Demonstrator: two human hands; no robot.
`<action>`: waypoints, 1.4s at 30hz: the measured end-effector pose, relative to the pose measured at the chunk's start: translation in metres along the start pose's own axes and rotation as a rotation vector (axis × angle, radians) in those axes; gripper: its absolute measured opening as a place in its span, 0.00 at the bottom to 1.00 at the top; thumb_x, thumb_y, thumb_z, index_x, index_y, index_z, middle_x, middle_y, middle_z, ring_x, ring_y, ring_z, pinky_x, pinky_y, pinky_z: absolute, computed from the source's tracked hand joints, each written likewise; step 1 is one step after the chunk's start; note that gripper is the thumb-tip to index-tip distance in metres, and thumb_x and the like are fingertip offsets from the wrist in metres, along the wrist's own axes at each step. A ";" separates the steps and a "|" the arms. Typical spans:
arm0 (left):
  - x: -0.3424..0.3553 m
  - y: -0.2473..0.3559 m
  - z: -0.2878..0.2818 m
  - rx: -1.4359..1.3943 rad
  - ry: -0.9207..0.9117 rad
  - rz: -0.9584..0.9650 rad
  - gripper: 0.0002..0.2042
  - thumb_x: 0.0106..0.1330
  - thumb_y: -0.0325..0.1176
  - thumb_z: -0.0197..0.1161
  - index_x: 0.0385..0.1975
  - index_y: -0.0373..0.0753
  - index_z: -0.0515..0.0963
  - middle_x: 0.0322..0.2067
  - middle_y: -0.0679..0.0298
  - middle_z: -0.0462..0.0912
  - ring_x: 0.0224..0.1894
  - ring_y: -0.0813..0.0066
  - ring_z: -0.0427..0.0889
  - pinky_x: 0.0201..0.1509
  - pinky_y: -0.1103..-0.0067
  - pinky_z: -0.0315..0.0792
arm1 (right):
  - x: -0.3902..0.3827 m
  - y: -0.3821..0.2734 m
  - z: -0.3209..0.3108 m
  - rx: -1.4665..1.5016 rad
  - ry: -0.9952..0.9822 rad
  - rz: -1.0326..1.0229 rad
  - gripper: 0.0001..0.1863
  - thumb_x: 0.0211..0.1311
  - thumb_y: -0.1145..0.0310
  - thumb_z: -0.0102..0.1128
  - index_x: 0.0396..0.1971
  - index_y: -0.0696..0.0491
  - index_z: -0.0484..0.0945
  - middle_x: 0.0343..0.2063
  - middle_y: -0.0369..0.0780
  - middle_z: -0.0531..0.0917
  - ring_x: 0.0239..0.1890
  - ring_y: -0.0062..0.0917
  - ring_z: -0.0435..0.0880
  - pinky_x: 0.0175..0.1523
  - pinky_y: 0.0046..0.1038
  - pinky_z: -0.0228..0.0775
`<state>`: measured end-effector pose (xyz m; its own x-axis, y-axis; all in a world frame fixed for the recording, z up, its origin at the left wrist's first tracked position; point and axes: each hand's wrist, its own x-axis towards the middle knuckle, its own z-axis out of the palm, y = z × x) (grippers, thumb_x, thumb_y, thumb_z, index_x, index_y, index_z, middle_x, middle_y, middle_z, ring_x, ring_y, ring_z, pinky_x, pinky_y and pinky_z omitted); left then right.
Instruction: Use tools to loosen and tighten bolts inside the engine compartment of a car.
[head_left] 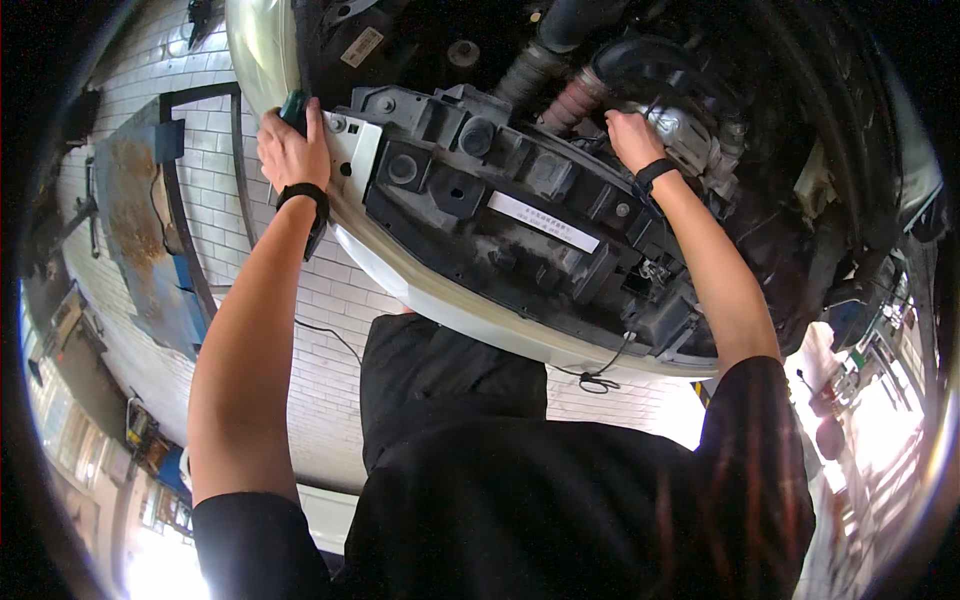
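Black cloth of the person's shirt [560, 500] fills the lower middle, with dark legwear [450, 365] beyond it. Two bare forearms reach up and away from its sleeves, each with a black band at the wrist. Next comes the pale front bumper [450, 308] of a car, curving across just past the legwear, a thin black cable [597, 383] looped near its right end. Behind the bumper lies a black plastic panel [480, 185] bearing a white label strip [543, 221].

At the panel's left end, the left hand [292, 150] is partly closed around a small dark green object [293, 108], beside a headlight [262, 50] and a white bracket [352, 160]. Deeper in the engine bay, the right hand [634, 140] has its fingers curled in, close beside a silver metal part [685, 135] and a reddish ribbed hose [572, 100]; whether it grips anything, I cannot tell.

Farther off to the left, a rust-stained panel [140, 190] stands over the pale tiled floor [215, 150].
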<state>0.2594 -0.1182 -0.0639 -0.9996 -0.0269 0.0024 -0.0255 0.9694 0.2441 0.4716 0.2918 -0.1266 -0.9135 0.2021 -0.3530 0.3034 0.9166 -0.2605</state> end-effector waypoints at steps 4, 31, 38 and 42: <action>0.000 -0.002 0.001 -0.011 0.002 -0.011 0.33 0.63 0.62 0.54 0.53 0.35 0.68 0.49 0.44 0.74 0.55 0.44 0.72 0.58 0.60 0.66 | 0.011 -0.002 0.006 -0.042 -0.048 0.053 0.10 0.63 0.73 0.48 0.32 0.61 0.78 0.29 0.57 0.81 0.37 0.53 0.82 0.43 0.49 0.75; 0.001 -0.001 0.003 0.009 0.008 -0.017 0.33 0.63 0.63 0.54 0.51 0.35 0.69 0.47 0.44 0.76 0.52 0.43 0.74 0.56 0.60 0.67 | 0.010 0.011 0.003 0.192 -0.505 0.195 0.21 0.56 0.84 0.47 0.51 0.64 0.76 0.33 0.56 0.84 0.26 0.36 0.86 0.40 0.37 0.78; 0.001 -0.005 0.005 -0.002 0.025 0.016 0.33 0.63 0.63 0.53 0.51 0.35 0.69 0.46 0.43 0.76 0.52 0.43 0.74 0.56 0.60 0.67 | -0.006 0.013 0.002 0.045 -0.358 -0.010 0.22 0.55 0.82 0.47 0.52 0.61 0.76 0.43 0.58 0.80 0.49 0.49 0.79 0.57 0.44 0.71; 0.001 -0.006 0.007 -0.004 0.026 0.018 0.33 0.63 0.62 0.54 0.52 0.34 0.68 0.45 0.43 0.76 0.51 0.43 0.74 0.56 0.60 0.66 | -0.011 0.028 -0.001 0.057 -0.384 -0.036 0.20 0.58 0.78 0.47 0.51 0.61 0.77 0.42 0.58 0.81 0.48 0.49 0.80 0.56 0.43 0.71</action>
<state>0.2580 -0.1226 -0.0720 -0.9994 -0.0156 0.0321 -0.0072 0.9687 0.2481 0.4899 0.3158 -0.1290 -0.7594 0.0167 -0.6504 0.2977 0.8978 -0.3246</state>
